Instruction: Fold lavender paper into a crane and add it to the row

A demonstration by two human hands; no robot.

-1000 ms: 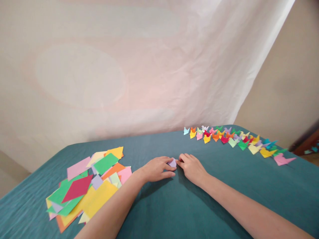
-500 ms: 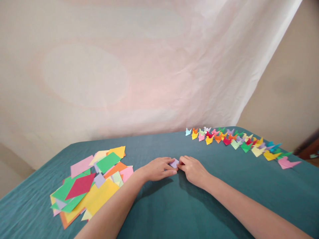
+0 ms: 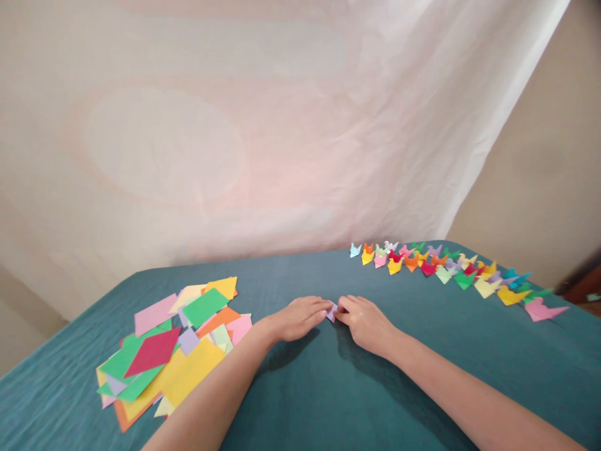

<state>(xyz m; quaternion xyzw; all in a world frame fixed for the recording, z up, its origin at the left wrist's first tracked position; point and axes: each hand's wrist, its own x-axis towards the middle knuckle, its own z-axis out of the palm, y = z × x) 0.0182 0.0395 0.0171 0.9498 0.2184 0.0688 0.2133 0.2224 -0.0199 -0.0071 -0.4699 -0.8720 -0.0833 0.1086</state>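
A small lilac origami paper (image 3: pixel 331 312), folded, lies on the dark teal cloth between my two hands. My left hand (image 3: pixel 303 317) covers its left side, with the fingers together and bent over it; the thumb is mostly hidden. At the paper's right edge, my right hand (image 3: pixel 364 319) pinches it between thumb and curled fingers. Only a small slanted piece of the paper shows between the fingertips, so its exact folded shape is hard to make out.
To the left lies a loose pile of coloured paper squares, a red sheet (image 3: pixel 153 352) and a yellow sheet (image 3: pixel 197 369) among them. Rows of small folded paper birds, including a pink bird (image 3: pixel 539 309), stand at the back right. A pale cloth (image 3: pixel 282 138) hangs behind the table (image 3: pixel 291 401).
My left fingers have drawn together and closed over the lilac paper, whose visible part is now smaller and more tilted. My right hand keeps its pinch in about the same place.
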